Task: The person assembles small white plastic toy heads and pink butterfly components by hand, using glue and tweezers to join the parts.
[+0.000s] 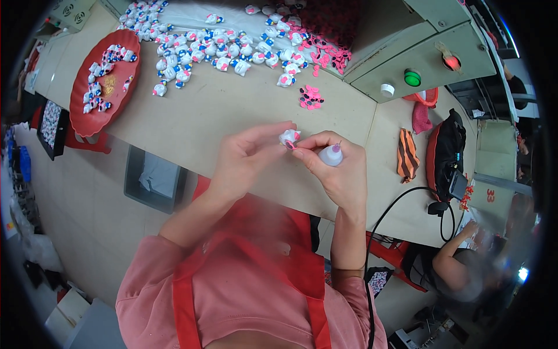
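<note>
Between my two hands, above the table, is a small white toy figurine [289,137] with pink marks. The fingertips of my left hand [247,157] are closed on it. My right hand [343,174] pinches a small pink and black piece [291,145] that touches the figurine's lower side. Tucked in that same hand is a white squeeze bottle [331,155] with a thin purplish nozzle tip. A small pile of pink and black pieces [311,98] lies just beyond my hands. Many white, blue and pink figurines [226,46] are heaped at the far side.
A red scalloped tray [79,110] with figurines stands at the left. Grey-green control box [424,61] with buttons is at the far right. An orange striped cloth [407,154], black bag [447,148] and cable [390,210] lie right. A grey bin [132,189] stands below; another person [465,264] sits right.
</note>
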A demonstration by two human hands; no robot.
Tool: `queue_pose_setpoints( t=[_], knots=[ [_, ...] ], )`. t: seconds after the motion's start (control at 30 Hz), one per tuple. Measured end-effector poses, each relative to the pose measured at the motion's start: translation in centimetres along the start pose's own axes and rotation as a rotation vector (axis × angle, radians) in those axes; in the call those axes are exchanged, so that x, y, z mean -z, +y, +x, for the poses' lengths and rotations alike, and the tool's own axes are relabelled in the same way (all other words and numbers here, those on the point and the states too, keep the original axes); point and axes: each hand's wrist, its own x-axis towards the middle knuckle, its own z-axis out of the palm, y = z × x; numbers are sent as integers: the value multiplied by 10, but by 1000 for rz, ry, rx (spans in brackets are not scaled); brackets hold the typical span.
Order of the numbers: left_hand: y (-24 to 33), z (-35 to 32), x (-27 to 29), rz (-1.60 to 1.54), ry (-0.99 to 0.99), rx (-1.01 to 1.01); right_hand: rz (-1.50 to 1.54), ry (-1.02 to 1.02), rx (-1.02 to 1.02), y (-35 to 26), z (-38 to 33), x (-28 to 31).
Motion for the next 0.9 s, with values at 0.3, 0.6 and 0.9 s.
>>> queue_pose_setpoints(
  t=[0.3, 0.6, 0.9],
  knots=[
    [-2, -2, -4, 28, -51, -37, -115, 132, 12, 5, -8, 0],
    [-20, -11, -23, 67, 84, -282, 196, 139, 36, 13, -11, -12],
    [-27, -9, -20, 39, 81, -275, 144, 147, -13, 13, -10, -17]
  ],
)
